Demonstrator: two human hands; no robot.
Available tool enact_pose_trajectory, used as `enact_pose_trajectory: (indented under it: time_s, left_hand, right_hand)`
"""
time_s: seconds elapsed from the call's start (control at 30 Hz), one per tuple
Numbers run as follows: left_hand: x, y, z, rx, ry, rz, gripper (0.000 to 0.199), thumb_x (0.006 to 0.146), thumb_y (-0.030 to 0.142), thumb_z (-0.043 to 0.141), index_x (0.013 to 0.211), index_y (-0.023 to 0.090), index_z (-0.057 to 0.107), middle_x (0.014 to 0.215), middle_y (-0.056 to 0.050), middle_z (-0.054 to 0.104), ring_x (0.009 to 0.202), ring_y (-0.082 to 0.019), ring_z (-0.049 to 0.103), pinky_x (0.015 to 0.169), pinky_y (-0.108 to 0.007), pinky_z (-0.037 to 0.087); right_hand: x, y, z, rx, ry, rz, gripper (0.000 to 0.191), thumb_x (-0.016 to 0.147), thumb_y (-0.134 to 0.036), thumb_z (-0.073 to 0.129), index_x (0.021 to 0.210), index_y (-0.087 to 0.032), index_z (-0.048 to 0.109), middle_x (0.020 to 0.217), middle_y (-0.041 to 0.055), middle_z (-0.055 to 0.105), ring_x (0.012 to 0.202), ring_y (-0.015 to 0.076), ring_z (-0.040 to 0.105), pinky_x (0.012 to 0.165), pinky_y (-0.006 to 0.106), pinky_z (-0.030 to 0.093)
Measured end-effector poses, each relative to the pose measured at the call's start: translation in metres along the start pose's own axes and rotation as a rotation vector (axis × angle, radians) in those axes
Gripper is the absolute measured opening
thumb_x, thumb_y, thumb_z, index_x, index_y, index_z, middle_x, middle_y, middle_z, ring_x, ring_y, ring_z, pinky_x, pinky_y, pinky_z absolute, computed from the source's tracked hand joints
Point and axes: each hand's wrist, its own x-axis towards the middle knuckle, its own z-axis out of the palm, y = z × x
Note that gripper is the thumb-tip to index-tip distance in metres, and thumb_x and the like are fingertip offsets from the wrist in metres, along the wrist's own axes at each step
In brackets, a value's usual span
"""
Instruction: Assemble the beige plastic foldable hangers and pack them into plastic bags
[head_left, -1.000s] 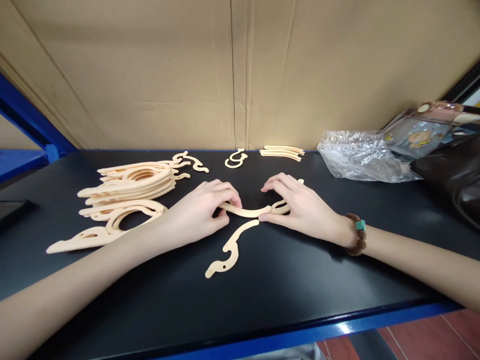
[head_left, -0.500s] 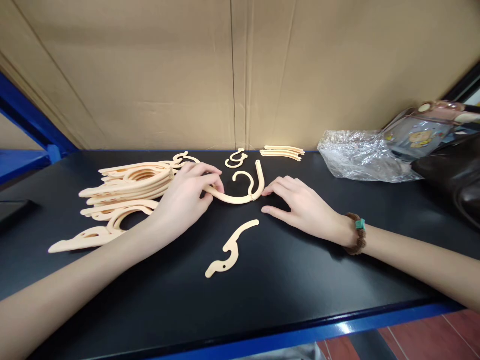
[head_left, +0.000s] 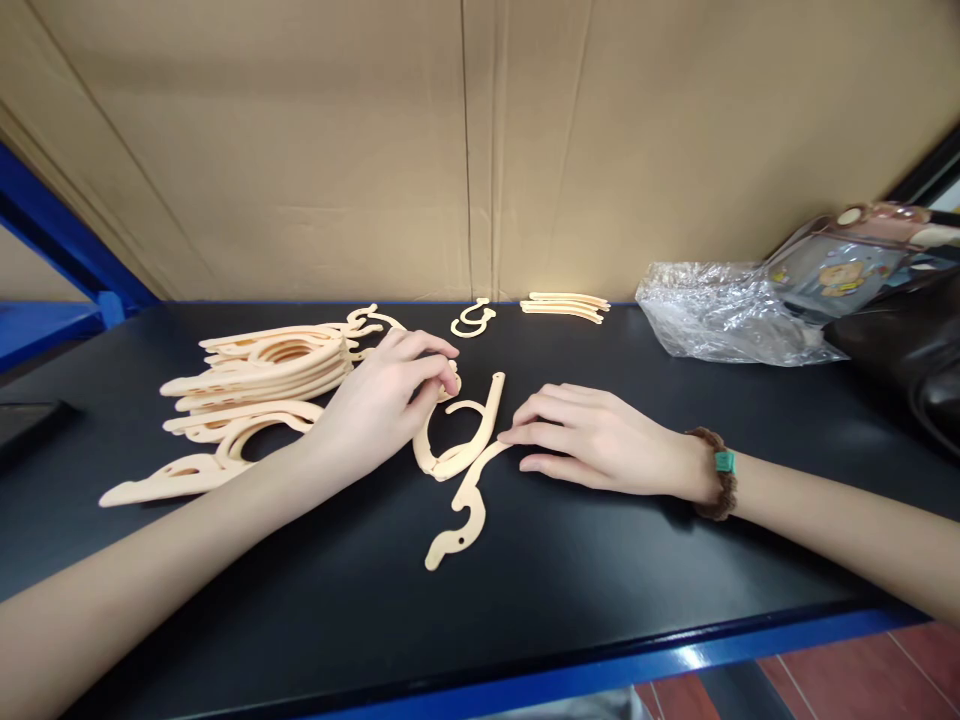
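Note:
In the head view, my left hand pinches the upper left end of a partly joined folding plastic hanger, cream in colour. Its hook curves up inside it, and the arm on the right side slants upward. My fingers cover part of the held end. My right hand has its fingertips on the tip of a loose hanger arm, which lies on the black table with its notched end toward me. The loose arm's tip lies close beside the joined hanger.
A stack of cream hangers lies at the left. Loose hooks and several thin bars lie along the cardboard wall. Crumpled clear plastic and a dark bag are at the right. A dark flat object sits far left.
The joined hanger has turned and come nearer to me in my left hand. My right hand has moved down onto the loose arm's tip, and that arm has shifted slightly right and nearer.

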Motion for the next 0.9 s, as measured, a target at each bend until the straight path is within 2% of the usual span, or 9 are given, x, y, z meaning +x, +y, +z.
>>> enact_pose_trajectory:
  time_s: [0.1, 0.23, 0.33, 0.43, 0.53, 0.63, 0.77, 0.9]
  left_hand:
    - [-0.002, 0.008, -0.001, -0.024, -0.07, 0.092, 0.027, 0.093, 0.018, 0.036, 0.09, 0.019, 0.062, 0.12, -0.005, 0.06, 0.11, -0.02, 0.054, 0.095, -0.038, 0.044]
    - [-0.005, 0.016, -0.001, -0.017, -0.218, 0.179, 0.029, 0.096, 0.02, 0.034, 0.109, 0.019, 0.06, 0.113, -0.003, 0.065, 0.098, -0.017, 0.062, 0.086, -0.031, 0.049]
    - [-0.004, 0.017, -0.001, 0.114, -0.194, 0.223, 0.03, 0.097, 0.021, 0.034, 0.108, 0.018, 0.061, 0.102, -0.003, 0.067, 0.089, -0.018, 0.064, 0.078, -0.031, 0.05]
    - [-0.003, 0.017, -0.002, 0.271, -0.112, 0.284, 0.032, 0.098, 0.025, 0.035, 0.094, 0.016, 0.065, 0.086, -0.004, 0.066, 0.079, -0.02, 0.062, 0.07, -0.033, 0.049]
    - [-0.003, 0.019, -0.002, 0.377, -0.066, 0.33, 0.033, 0.096, 0.028, 0.039, 0.08, 0.015, 0.066, 0.076, -0.003, 0.062, 0.071, -0.021, 0.06, 0.064, -0.035, 0.047]
    - [-0.005, 0.023, -0.002, 0.444, -0.046, 0.297, 0.029, 0.094, 0.03, 0.044, 0.083, 0.014, 0.066, 0.077, -0.004, 0.062, 0.073, -0.023, 0.06, 0.063, -0.036, 0.046]
    - [-0.006, 0.023, 0.001, 0.479, -0.09, 0.164, 0.03, 0.091, 0.037, 0.051, 0.089, 0.01, 0.065, 0.081, -0.008, 0.063, 0.08, -0.027, 0.061, 0.07, -0.041, 0.048]
    - [-0.006, 0.017, 0.004, 0.317, -0.144, 0.044, 0.029, 0.089, 0.039, 0.054, 0.094, 0.012, 0.064, 0.087, -0.007, 0.064, 0.085, -0.026, 0.061, 0.074, -0.038, 0.048]
  right_hand:
    - [0.0, 0.001, 0.001, -0.055, 0.026, 0.051, 0.033, 0.098, -0.037, 0.043, 0.108, -0.016, 0.067, 0.105, 0.0076, 0.063, 0.089, 0.0189, 0.055, 0.08, 0.032, 0.044]
    - [-0.001, 0.002, 0.002, -0.278, 0.123, 0.264, 0.036, 0.098, -0.032, 0.043, 0.085, -0.014, 0.071, 0.098, 0.0097, 0.064, 0.088, 0.0213, 0.056, 0.078, 0.035, 0.042]
    - [-0.001, 0.002, 0.002, -0.477, 0.16, 0.356, 0.035, 0.096, -0.025, 0.045, 0.075, -0.011, 0.07, 0.098, 0.0142, 0.064, 0.093, 0.0265, 0.055, 0.079, 0.04, 0.041]
    - [0.0, 0.002, 0.001, -0.417, 0.165, 0.226, 0.027, 0.095, -0.027, 0.047, 0.095, -0.01, 0.069, 0.105, 0.0138, 0.063, 0.098, 0.0256, 0.054, 0.083, 0.039, 0.042]
    - [0.002, 0.001, 0.0, -0.247, 0.08, 0.03, 0.027, 0.097, -0.031, 0.047, 0.107, -0.014, 0.065, 0.111, 0.0106, 0.061, 0.102, 0.0225, 0.054, 0.084, 0.036, 0.043]
    - [0.002, 0.002, 0.001, -0.137, 0.034, 0.023, 0.024, 0.097, -0.03, 0.048, 0.104, -0.016, 0.066, 0.113, 0.0088, 0.061, 0.103, 0.0217, 0.054, 0.086, 0.035, 0.044]
    - [0.0, 0.006, 0.003, -0.03, 0.07, 0.092, 0.018, 0.096, -0.025, 0.05, 0.093, -0.016, 0.065, 0.111, 0.0084, 0.061, 0.099, 0.0203, 0.054, 0.086, 0.034, 0.043]
    - [0.0, 0.008, 0.004, -0.002, 0.103, 0.137, 0.015, 0.096, -0.026, 0.05, 0.091, -0.016, 0.06, 0.107, 0.008, 0.061, 0.096, 0.0199, 0.055, 0.085, 0.035, 0.043]
